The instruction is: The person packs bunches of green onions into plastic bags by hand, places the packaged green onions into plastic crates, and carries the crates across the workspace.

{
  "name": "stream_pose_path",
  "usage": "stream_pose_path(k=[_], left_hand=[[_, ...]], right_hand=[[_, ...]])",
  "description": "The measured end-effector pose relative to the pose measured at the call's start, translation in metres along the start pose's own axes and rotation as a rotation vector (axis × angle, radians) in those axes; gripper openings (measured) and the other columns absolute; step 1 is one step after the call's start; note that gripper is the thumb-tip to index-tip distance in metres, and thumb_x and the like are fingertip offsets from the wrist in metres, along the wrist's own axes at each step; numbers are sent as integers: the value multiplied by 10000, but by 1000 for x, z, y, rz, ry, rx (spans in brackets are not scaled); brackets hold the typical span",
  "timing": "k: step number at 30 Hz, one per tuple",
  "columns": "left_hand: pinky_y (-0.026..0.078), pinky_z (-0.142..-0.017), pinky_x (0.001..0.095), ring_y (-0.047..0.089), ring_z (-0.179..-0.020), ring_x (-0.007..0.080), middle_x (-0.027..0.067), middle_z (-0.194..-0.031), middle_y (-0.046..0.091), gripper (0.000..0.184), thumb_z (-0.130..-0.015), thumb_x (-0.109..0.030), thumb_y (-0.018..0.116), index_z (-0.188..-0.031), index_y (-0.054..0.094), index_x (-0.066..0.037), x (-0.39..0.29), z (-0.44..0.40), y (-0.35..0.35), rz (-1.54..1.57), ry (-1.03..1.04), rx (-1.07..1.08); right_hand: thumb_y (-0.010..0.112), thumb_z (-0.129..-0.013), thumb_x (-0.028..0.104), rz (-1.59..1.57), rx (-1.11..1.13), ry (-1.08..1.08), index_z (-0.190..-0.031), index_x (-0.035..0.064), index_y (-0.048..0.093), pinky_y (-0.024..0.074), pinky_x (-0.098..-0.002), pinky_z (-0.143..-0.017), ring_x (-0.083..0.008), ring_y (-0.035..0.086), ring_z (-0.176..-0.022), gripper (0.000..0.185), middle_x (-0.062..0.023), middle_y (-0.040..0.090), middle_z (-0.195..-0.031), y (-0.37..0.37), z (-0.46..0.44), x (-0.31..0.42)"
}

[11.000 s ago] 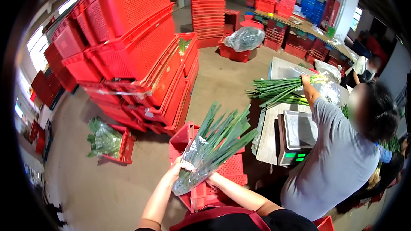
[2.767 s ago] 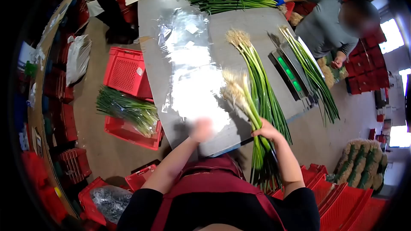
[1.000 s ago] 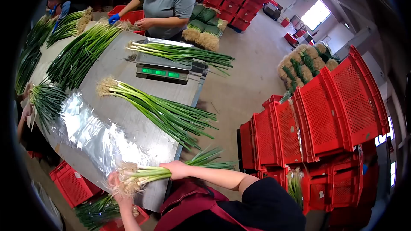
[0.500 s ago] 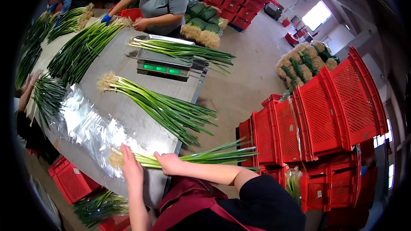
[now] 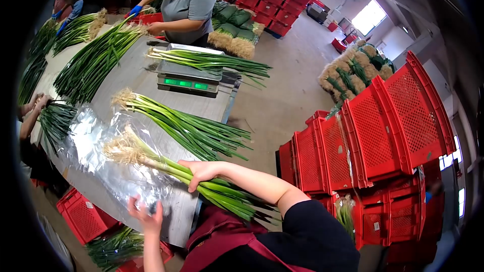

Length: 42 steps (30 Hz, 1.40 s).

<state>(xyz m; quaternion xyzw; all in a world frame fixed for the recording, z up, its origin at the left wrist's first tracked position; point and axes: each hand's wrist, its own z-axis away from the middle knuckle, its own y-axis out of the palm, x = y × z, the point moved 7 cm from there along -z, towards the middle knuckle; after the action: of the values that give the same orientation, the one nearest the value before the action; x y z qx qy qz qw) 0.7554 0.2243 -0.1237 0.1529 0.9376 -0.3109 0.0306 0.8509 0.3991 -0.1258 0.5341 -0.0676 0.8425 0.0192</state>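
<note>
My right hand [image 5: 200,172] is wrapped round the stalks of a bunch of green onions [image 5: 166,165], which it holds tilted over the table. Its pale roots point left, above a pile of clear plastic bags [image 5: 88,131]. My left hand [image 5: 146,215] is beside the lower edge of the plastic, palm up with its fingers apart; whether a fingertip touches the film I cannot tell. Just beyond, a second bunch of green onions [image 5: 176,122] lies on the metal table [image 5: 184,210]. Farther off, a third bunch [image 5: 206,61] rests on a digital scale [image 5: 189,85].
Stacked red crates [image 5: 360,136] stand to my right, another red crate [image 5: 88,214] below the table on the left. Across the table a person in a grey shirt [image 5: 189,5] handles a large heap of green onions [image 5: 96,65]. Another person's hands [image 5: 36,105] are at the left edge.
The right hand has lifted the bunch, swinging its roots up and over the plastic and its leaves down toward me. My left hand has let go of the root end and dropped lower, fingers spread.
</note>
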Motion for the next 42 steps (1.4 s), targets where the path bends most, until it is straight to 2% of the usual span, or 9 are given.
stream_pose_path(k=[3, 6, 12, 18, 21, 29, 32, 36, 42], left_hand=[[300, -942, 366, 413, -1092, 272, 161, -1290, 334, 582, -734, -178, 631, -1211, 375, 37, 59, 30, 37, 503, -1047, -286], [306, -939, 374, 427, -1097, 248, 176, -1251, 398, 532, -780, -204, 586, -1215, 392, 34, 88, 62, 32, 480, -1122, -572], [395, -750, 375, 507, -712, 302, 122, -711, 534, 39, -718, -47, 506, -727, 533, -20, -7, -61, 17, 91, -235, 261], [376, -794, 336, 493, -845, 212, 112, -911, 523, 250, -774, -67, 494, -1013, 502, 6, 51, -18, -9, 112, -917, -41], [350, -897, 336, 450, -1050, 190, 110, -1135, 480, 323, -843, -84, 453, -1144, 434, 31, 70, 35, -9, 465, -1076, -663], [360, -537, 303, 478, -583, 149, 27, -590, 481, 158, -852, -83, 447, -708, 455, -17, 10, -29, -16, -140, -212, 132], [359, -513, 339, 463, -546, 201, 66, -583, 462, 195, -839, -89, 455, -656, 438, -24, 57, -22, -56, 281, -1115, -350], [380, -502, 336, 499, -541, 218, 49, -598, 505, 38, -708, -79, 530, -679, 515, -99, -24, -71, 14, 175, -209, 251], [391, -499, 366, 504, -513, 267, 100, -602, 529, 9, -700, -72, 541, -698, 536, -65, 71, -16, -19, -340, -716, 15]], right_hand=[[701, -506, 38, -69, 158, -70, -1069, 13, 364, 412, -277, -694, -169, 454, -827, 656, -68, 458, -893, 21, -11, 1], [695, -502, -8, -152, 248, 18, -1122, 34, 343, 408, -282, -721, -166, 452, -852, 714, -69, 456, -911, 34, -9, 5], [647, -525, -101, -239, 227, -121, -1347, 124, -58, 452, -318, -570, -191, 522, -676, 1105, -97, 508, -748, 30, -30, 9], [651, -520, -93, -338, 319, -13, -1344, 135, -119, 452, -325, -569, -197, 528, -721, 1151, -105, 512, -784, 43, -15, 28], [646, -528, -108, -305, 424, 5, -1338, 177, -174, 450, -308, -652, -182, 514, -751, 1188, -110, 488, -890, 70, -14, 19], [654, -480, -23, -132, 103, -23, -1348, 75, -80, 460, -319, -620, -216, 530, -758, 1141, -126, 517, -843, 31, -10, 21], [678, -505, 58, 117, 99, -89, -1345, 77, -109, 416, -293, -803, -253, 529, -880, 1151, -210, 498, -1066, 28, -15, -2], [698, -546, 126, 211, 167, 105, -1326, 60, -175, 367, -299, -887, -264, 495, -976, 1173, -207, 506, -1085, 25, -19, -9], [709, -554, 114, 354, 61, 36, -1355, 69, -82, 290, -286, -961, -274, 343, -1189, 1126, -235, 229, -1347, 16, -24, 37]])
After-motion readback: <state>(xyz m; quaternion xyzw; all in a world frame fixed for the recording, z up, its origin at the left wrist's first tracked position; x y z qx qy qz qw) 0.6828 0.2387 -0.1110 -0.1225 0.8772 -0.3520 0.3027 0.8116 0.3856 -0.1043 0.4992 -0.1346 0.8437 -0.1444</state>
